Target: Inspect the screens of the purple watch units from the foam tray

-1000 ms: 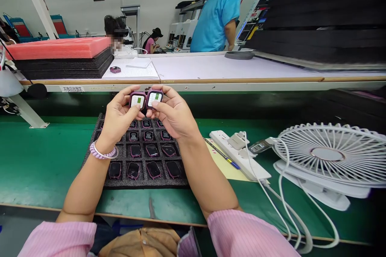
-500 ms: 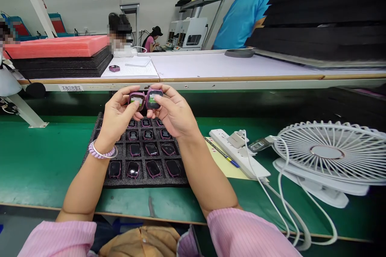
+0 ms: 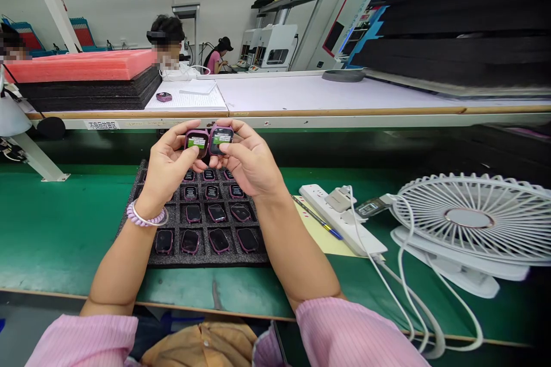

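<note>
Left watch (image 3: 197,140) and right watch (image 3: 222,137), both purple-framed, held up side by side over the far part of a black foam tray (image 3: 202,260), just in front of the shelf edge. Left hand (image 3: 167,167) has fingers and thumb closed around the left watch, thumb on lower screen. Right hand (image 3: 257,165) grips the right watch the same way, thumb low on its screen. Frames meet or nearly meet; cannot tell which. Both screens lit: green block, white lines, dark ground, text too small to read. Tray sits on green bench (image 3: 77,229), more watches in its compartments, the two nearest rows dark-screened. Right of tray: yellow paper (image 3: 321,236), pen (image 3: 318,219), white power strip (image 3: 365,238), white fan (image 3: 469,218). Another watch (image 3: 163,97) lies on the shelf (image 3: 275,94).
</note>
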{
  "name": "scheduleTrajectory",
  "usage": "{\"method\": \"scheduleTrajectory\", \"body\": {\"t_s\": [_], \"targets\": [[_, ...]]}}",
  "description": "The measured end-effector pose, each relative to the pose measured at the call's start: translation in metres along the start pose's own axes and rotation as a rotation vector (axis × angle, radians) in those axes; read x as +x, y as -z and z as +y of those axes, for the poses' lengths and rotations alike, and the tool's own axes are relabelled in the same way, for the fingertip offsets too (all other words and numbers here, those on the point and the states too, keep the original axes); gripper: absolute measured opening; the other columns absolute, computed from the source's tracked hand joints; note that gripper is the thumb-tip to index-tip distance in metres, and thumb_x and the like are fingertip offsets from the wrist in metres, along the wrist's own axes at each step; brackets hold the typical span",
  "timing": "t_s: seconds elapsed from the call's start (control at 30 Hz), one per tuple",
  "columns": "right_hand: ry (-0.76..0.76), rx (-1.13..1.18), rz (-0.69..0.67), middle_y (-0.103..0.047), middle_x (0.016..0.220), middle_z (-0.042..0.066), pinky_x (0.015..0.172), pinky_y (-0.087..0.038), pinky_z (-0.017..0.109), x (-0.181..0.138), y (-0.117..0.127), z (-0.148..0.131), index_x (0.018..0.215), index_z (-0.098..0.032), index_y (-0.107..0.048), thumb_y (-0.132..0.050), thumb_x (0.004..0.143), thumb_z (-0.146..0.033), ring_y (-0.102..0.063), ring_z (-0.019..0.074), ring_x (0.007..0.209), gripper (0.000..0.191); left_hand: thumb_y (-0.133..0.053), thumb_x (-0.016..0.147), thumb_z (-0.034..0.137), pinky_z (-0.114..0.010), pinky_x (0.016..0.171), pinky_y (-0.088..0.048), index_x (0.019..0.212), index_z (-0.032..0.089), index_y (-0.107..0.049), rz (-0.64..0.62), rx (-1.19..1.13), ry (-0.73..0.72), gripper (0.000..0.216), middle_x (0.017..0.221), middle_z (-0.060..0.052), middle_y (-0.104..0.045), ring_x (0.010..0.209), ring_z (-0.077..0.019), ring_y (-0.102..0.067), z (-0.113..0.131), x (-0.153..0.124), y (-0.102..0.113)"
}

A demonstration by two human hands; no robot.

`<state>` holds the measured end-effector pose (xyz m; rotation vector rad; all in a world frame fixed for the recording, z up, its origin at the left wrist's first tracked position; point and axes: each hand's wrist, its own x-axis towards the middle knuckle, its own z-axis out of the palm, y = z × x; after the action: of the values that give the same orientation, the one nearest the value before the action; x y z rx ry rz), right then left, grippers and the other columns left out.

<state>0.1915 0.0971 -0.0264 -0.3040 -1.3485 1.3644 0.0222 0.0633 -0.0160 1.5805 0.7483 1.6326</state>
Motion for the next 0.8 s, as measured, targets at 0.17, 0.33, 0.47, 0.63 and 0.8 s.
{"method": "scheduleTrajectory", "body": {"t_s": [0.17,0.33,0.47,0.63,0.8], "targets": [[0.012,-0.018,0.002,-0.069,0.096,-0.001,0.059,-0.057,0.022,-0.0001,0.0005,0.0013,0.12,-0.023,-0.059,-0.086,0.082,-0.035,-0.064,0.0095,0.06,0.048,-0.075,0.079,0.021,-0.018,0.057,-0.063,0.128,0.019,-0.067,0.003,0.011,-0.001,0.049,0.09,0.0,-0.073,0.056,-0.0094,-0.069,0.0006,-0.0004,-0.0005],[0.015,-0.043,-0.001,-0.067,0.094,-0.002,0.059,-0.057,0.022,-0.0006,-0.0003,-0.0003,0.12,-0.023,-0.059,-0.084,0.08,-0.029,-0.064,0.0093,0.061,0.047,-0.077,0.079,0.023,-0.018,0.057,-0.063,0.126,0.02,-0.067,-0.001,0.016,0.0,0.049,0.089,0.0,-0.073,0.055,-0.0094,-0.068,0.0011,0.0,0.0006],[0.008,-0.028,-0.002,-0.066,0.088,-0.004,0.055,-0.054,0.022,-0.0005,-0.0014,-0.0006,0.117,-0.023,-0.06,-0.085,0.083,-0.038,-0.064,0.0094,0.058,0.045,-0.08,0.08,0.029,-0.018,0.053,-0.06,0.117,0.019,-0.068,-0.011,0.006,0.003,0.04,0.084,0.001,-0.071,0.052,-0.0092,-0.066,0.0013,0.0002,0.001],[-0.002,-0.011,0.006,-0.066,0.082,-0.004,0.049,-0.047,0.019,-0.0002,-0.0028,-0.0005,0.111,-0.022,-0.062,-0.087,0.085,-0.049,-0.063,0.0095,0.053,0.044,-0.087,0.08,0.04,-0.016,0.046,-0.056,0.106,0.019,-0.068,0.01,0.032,0.015,0.039,0.086,0.0,-0.07,0.048,-0.0075,-0.062,0.0018,-0.0007,0.0003],[-0.002,-0.032,0.009,-0.066,0.083,-0.004,0.048,-0.048,0.019,-0.0004,-0.0031,-0.0014,0.11,-0.022,-0.062,-0.088,0.084,-0.051,-0.063,0.0094,0.053,0.047,-0.089,0.078,0.041,-0.017,0.046,-0.057,0.105,0.019,-0.068,0.022,0.03,0.027,0.041,0.084,0.001,-0.07,0.049,-0.008,-0.062,0.0018,-0.0009,0.0002]]}}
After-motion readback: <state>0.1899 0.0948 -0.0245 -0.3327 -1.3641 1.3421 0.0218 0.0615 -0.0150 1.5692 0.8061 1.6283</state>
